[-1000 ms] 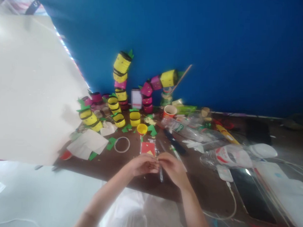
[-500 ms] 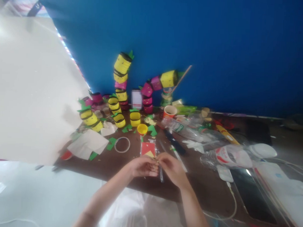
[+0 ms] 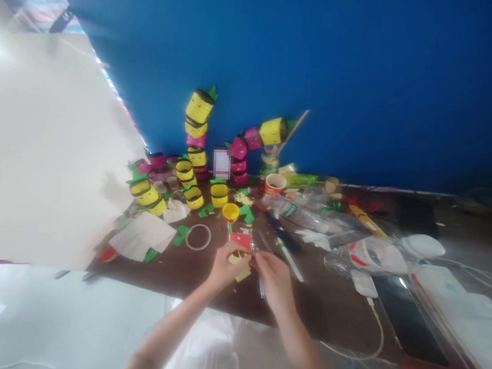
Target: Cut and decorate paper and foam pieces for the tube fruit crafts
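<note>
My left hand (image 3: 223, 268) is closed, its thumb and fingers pinching a small pale yellow piece of paper (image 3: 243, 274) that hangs below the fingers. Close beside it, my right hand (image 3: 275, 276) is also closed, fingertips pressed together and meeting the left ones. Whatever the right fingertips pinch is too small and blurred to name. Just beyond both hands lies a red sheet (image 3: 239, 239), partly covered by the left hand. A thin clear stick-like item (image 3: 261, 289) shows below the right fingers. Behind the red sheet sits a small yellow cup (image 3: 231, 211).
A tape roll (image 3: 198, 250), white paper (image 3: 143, 236) and green scraps (image 3: 181, 235) lie left. Yellow and magenta ring stacks (image 3: 199, 108) stand by the blue wall. Rightward are a dark-handled tool (image 3: 283, 231), plastic bottles (image 3: 375, 255), a paper cup (image 3: 275, 181) and a phone (image 3: 413, 319).
My left hand has turned and shifted slightly, so the pale yellow paper now shows below its fingers. The right hand has moved a little left and stays at the left fingertips.
</note>
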`<state>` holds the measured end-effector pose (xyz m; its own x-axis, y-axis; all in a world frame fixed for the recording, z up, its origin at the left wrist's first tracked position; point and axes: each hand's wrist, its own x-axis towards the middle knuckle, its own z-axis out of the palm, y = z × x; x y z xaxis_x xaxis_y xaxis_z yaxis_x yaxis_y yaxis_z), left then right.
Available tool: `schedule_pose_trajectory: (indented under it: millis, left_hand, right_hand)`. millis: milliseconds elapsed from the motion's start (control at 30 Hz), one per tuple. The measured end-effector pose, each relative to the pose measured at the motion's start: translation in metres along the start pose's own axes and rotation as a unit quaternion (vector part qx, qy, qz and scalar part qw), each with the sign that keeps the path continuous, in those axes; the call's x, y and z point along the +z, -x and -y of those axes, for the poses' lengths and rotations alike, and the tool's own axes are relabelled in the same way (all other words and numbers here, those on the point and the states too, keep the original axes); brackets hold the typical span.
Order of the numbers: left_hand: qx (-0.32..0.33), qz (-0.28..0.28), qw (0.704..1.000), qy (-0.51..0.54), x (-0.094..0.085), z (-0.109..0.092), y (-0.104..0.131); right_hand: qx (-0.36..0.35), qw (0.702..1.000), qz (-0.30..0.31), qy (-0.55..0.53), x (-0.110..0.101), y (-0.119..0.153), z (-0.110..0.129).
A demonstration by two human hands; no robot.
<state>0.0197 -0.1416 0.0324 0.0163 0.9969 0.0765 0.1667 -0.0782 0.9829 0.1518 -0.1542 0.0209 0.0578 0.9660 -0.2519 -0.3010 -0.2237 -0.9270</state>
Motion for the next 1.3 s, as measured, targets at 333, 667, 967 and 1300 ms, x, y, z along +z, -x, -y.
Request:
schedule_pose_trajectory:
  millis: [333,667,967,1300]
  left_hand:
    - [-0.01,-0.016,1.0,-0.012,0.002,-0.001,0.001]
    - [-0.06,0.011,0.997,0.055,0.002,0.0,-0.001]
    - [0.066,0.04,0.994,-0.081,-0.006,-0.01,-0.003]
    - [0.116,0.077,0.976,-0.169,-0.01,-0.009,-0.003]
  right_hand:
    - [0.008,0.996,0.017,-0.09,0.006,0.001,-0.002]
    - [-0.031,0.999,0.032,0.011,0.004,0.004,-0.001]
    - [-0.298,0.898,0.022,0.322,-0.011,0.001,0.028]
    - [-0.362,0.836,0.064,0.407,-0.016,-0.001,0.027]
